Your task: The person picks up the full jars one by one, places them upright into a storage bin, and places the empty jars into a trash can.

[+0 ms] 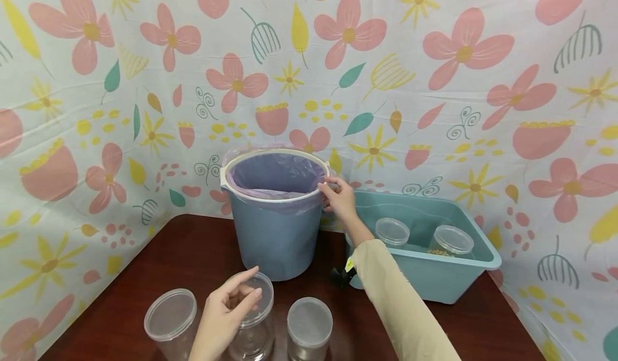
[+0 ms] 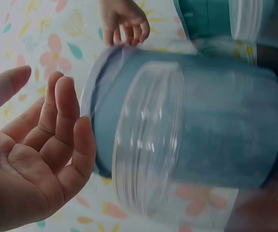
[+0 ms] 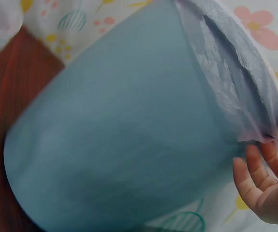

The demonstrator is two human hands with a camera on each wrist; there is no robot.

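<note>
A blue-grey bin stands on the table, lined with a thin purple trash bag whose edge hangs over the outside under a white rim ring. At the bin's right side my right hand pinches the bag at the rim, thumb above and fingers outside; the right wrist view shows the fingertips at the bag's edge. My left hand hovers beside the lid of a clear plastic jar, its fingers loosely bent and holding nothing. The left wrist view shows a gap between this hand and the jar.
Two more lidded clear jars stand in front, a left jar and a right jar. A teal tub at right holds two lidded jars, one with small tan pieces inside. Floral cloth hangs behind the dark red table.
</note>
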